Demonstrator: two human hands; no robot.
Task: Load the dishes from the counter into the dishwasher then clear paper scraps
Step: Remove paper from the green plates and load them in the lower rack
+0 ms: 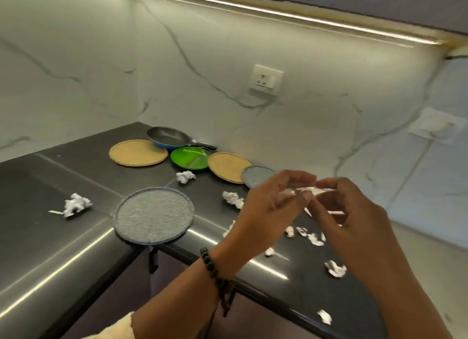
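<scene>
Far left on the dark desk (50, 176): one crumpled paper wad (76, 204) with a thin strip beside it, well apart from everything else, likely just lying where it fell. Next, a grey speckled plate (153, 215) sits flat at the inner corner edge, its rim slightly over the lip; probably the handiest dish to lift first. Behind it, along the marble wall: a tan plate (138, 152), a blue-sided frying pan (169, 137) whose rim overlaps that plate, a green plate (191, 157), a second tan plate (229, 170) and a smaller grey plate (257, 175), each overlapping its neighbour. Dishes all on the desk; no dishwasher in view, so loading looks not yet begun. Two more wads (186, 176) (233, 199) lie in front of the row. Left hand (268, 207), beaded bracelet at the wrist, and right hand (354, 217) are raised together above the desk; the fingers of both curl inward and pinch a pale paper scrap (315, 190) between them, though blur hides whether they tear or crumple it. Right of and below the hands, small scraps (335, 268) scatter along the desk's front edge.
</scene>
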